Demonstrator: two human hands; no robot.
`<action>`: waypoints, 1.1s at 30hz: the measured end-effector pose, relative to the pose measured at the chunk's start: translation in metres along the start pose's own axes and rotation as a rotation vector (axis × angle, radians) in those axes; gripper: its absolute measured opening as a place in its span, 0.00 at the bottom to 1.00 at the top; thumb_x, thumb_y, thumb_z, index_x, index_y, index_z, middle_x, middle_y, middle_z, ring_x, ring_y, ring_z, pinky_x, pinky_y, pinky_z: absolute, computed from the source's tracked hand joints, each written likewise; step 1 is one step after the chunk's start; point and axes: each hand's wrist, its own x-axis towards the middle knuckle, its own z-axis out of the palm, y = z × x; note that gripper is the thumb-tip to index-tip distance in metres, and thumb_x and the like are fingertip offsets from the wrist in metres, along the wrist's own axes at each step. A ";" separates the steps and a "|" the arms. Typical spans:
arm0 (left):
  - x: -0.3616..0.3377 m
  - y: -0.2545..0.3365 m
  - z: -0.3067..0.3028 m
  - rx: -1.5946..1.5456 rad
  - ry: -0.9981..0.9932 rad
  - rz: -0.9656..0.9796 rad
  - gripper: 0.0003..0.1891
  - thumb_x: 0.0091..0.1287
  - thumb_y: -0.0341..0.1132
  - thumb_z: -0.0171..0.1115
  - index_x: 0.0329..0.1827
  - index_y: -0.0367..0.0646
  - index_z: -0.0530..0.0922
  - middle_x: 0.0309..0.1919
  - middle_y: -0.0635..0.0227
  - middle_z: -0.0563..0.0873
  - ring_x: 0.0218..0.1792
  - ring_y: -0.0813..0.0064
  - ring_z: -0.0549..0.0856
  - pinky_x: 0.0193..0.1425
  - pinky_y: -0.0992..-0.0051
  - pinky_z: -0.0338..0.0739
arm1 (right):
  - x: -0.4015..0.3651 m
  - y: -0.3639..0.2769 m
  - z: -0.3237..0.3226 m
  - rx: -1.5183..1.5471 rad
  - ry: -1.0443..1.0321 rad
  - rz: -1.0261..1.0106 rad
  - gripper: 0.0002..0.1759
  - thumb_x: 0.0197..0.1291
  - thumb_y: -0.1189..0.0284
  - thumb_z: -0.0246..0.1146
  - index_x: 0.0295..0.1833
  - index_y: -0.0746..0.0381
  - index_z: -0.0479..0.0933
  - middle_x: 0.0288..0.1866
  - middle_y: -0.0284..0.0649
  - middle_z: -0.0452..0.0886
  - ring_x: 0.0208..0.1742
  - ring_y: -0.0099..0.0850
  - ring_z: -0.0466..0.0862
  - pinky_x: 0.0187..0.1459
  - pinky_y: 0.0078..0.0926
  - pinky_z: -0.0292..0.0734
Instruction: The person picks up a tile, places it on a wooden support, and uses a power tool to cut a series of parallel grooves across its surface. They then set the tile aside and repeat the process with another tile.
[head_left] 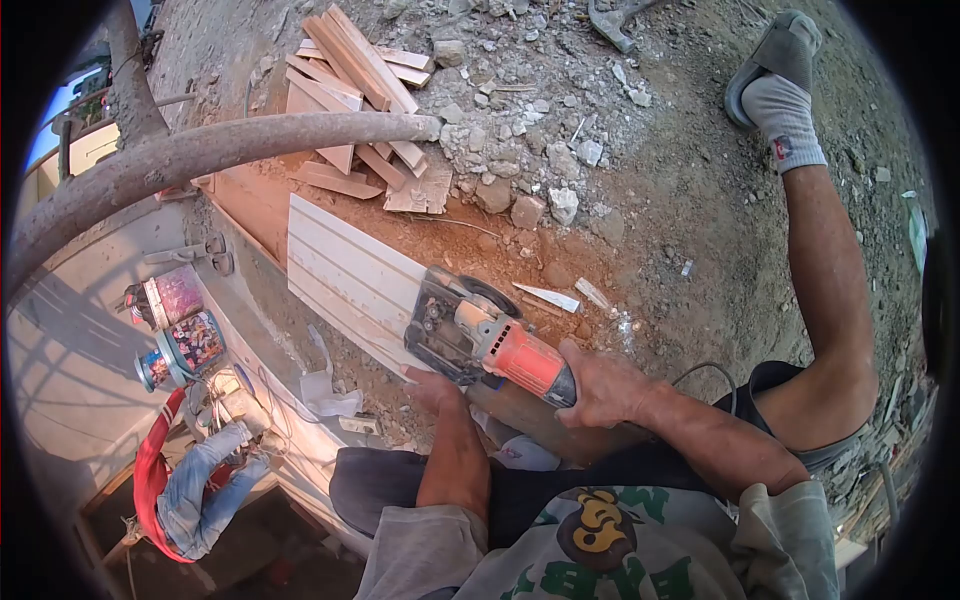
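An orange power cutter (520,360) with a dark base plate rests on the near end of a long pale grooved board (350,270). Wrapped round the cutter's rear grip is my right hand (605,385). Beside the cutter, my left hand (435,388) lies at the board's near left edge, its fingers partly hidden; whether they grip the board is not clear. A white pointed offcut (547,297) lies on the reddish dust right of the cutter.
Cut strips (360,60) are piled beyond the board. A curved pole (230,140) crosses the upper left. Buckets (195,340) and a person in red (150,480) are at the left. A hammer (612,25) lies on rubble at the top.
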 end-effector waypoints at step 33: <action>-0.002 0.000 0.002 -0.067 0.010 -0.032 0.45 0.73 0.69 0.33 0.62 0.28 0.71 0.53 0.33 0.81 0.54 0.36 0.81 0.61 0.45 0.72 | -0.022 0.014 -0.001 -0.014 -0.054 0.035 0.37 0.50 0.56 0.71 0.57 0.67 0.63 0.52 0.62 0.81 0.57 0.57 0.81 0.60 0.48 0.75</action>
